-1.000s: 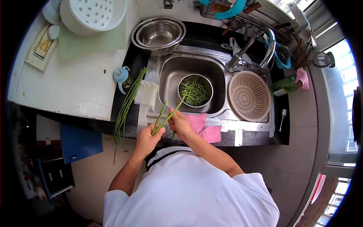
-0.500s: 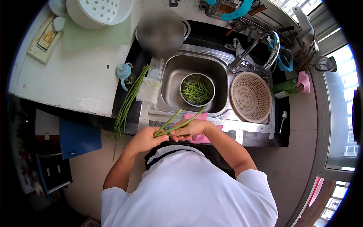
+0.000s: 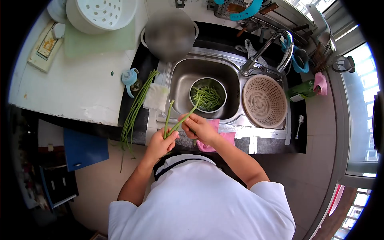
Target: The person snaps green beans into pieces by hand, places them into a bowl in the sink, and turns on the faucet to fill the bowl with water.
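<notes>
Left hand [image 3: 161,145] is closed around beans [image 3: 168,118], low, seemingly for steadiness; one is pinched by the right hand [image 3: 200,129]; the bowl [image 3: 219,85] is set ahead, seemingly for easy reach.

Far left, a white perforated basket [image 3: 82,22] is sitting over a pale green mat [image 3: 100,47] on the white counter [image 3: 60,90]. A blue-topped bottle [image 3: 129,78] is standing just right of that counter. Right side: beige colander [image 3: 264,103] is resting near the faucet [image 3: 262,47], which is arching up on the far side. Green bottle [image 3: 303,90] is lying right of the colander, pink cloth [image 3: 320,83] covering one end. Small metal tool [image 3: 299,127] is lying nearer. More pink fabric [image 3: 225,138] is lying along the near edge. Near left, a blue panel [image 3: 86,150] is showing below the counter.
</notes>
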